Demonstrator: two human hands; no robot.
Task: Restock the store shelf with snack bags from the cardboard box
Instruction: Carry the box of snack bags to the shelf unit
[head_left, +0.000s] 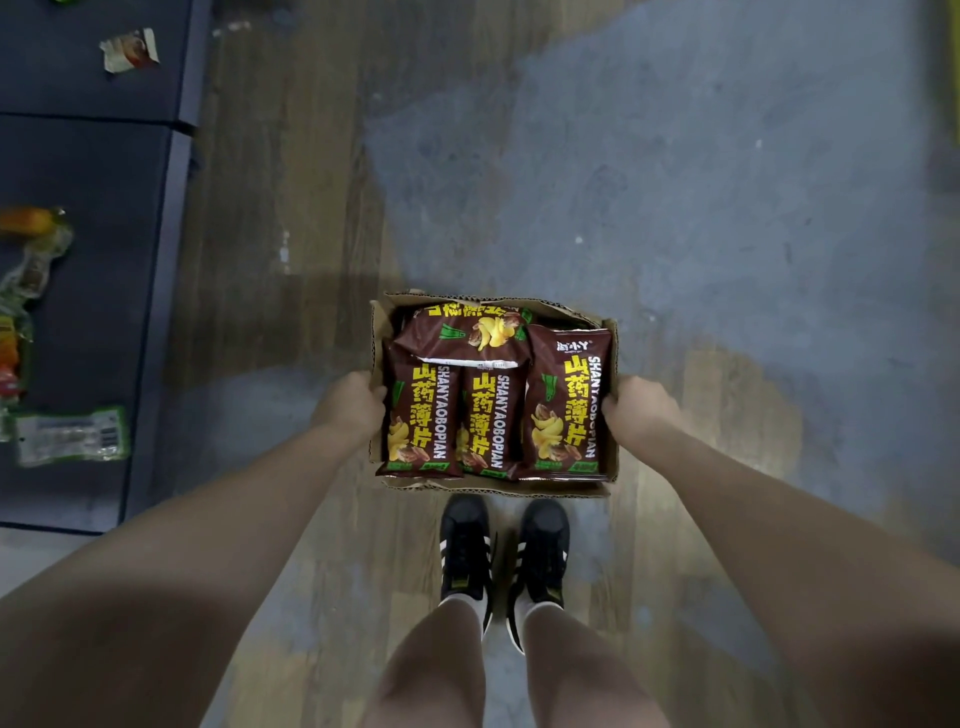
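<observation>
Gripping the cardboard box (613, 457) at 9 and 3 o'clock just beyond the shoes (501, 551), left hand (353, 405) and right hand (641, 408) curl fingers over its side walls; the snack bags (566, 400) inside look light, puffy, crushable, the shelf (88, 312) off at 10 o'clock.

The plain tan corrugated cardboard box (612, 457) holds glossy dark-brown foil snack bags (566, 400) printed with yellow characters, white lettering and green accents. Near it, black sneakers (465, 545) bear white stripes. The far-left shelf (93, 322) is dark navy.
</observation>
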